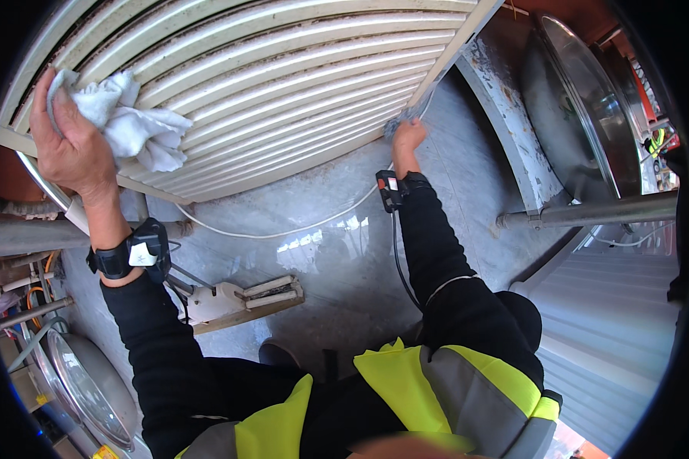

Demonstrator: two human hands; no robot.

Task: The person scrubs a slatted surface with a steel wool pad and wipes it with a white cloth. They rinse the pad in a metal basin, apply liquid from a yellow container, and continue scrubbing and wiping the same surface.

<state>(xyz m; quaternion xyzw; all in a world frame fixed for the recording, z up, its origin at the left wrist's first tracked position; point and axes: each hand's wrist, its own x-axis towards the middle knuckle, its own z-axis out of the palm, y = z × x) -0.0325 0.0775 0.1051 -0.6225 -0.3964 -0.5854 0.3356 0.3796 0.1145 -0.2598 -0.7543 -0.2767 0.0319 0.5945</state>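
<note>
A cream slatted panel (298,86), with brown dirt along its slats, leans across the top of the view. At its left side my left hand (77,143) grips a crumpled white cloth (140,126), which lies against the slats. My right hand (409,140) is closed at the panel's lower right corner. A grey, mesh-like scrubbing pad (391,126) shows beside its fingers, pressed to the frame; most of the pad is hidden.
A white cable (264,236) curves over the wet, shiny floor (344,269). Large steel bowls stand at right (574,109) and lower left (95,384). Metal pipes (597,211) jut in from both sides. A white ribbed panel (603,310) lies right, a mop-like head (224,304) left.
</note>
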